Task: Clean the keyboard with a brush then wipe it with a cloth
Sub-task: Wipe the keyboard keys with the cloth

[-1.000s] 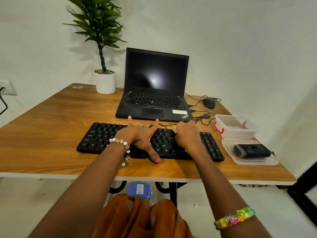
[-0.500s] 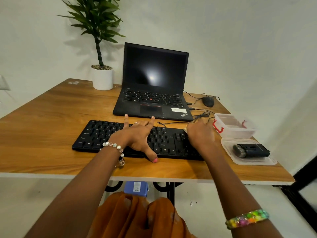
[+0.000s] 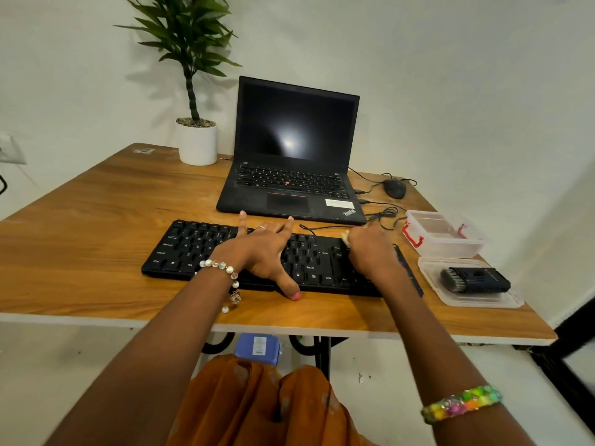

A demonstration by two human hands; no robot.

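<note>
The keyboard (image 3: 280, 257) lies flat on the wooden table (image 3: 96, 239), near its front edge and just in front of the open laptop (image 3: 289, 156). The left hand (image 3: 264, 252) rests palm down on the middle of the keys, its fingers spread and straight toward the laptop, the thumb stretched back over the keyboard's near edge. The right hand (image 3: 370, 249) sits on the keyboard's right part with its back to the camera; a pale scrap of cloth (image 3: 346, 236) shows at its far left side, touching the keys. The fingers there are hidden under the hand, so how they curl round the cloth cannot be told.

The brush (image 3: 473, 280) lies on its side on a clear lid (image 3: 431, 268) at the table's right edge, just beside the keyboard's right end and apart from both hands. Behind the lid stands a clear box (image 3: 447, 246) with red latches. A mouse (image 3: 395, 188) sits right of the laptop, its cable looping toward the box. A plant (image 3: 193, 59) in a white pot (image 3: 197, 143) stands at the back of the table, left of the laptop. A bead bracelet (image 3: 225, 268) circles the left wrist, and a bright band (image 3: 460, 402) the right forearm.
</note>
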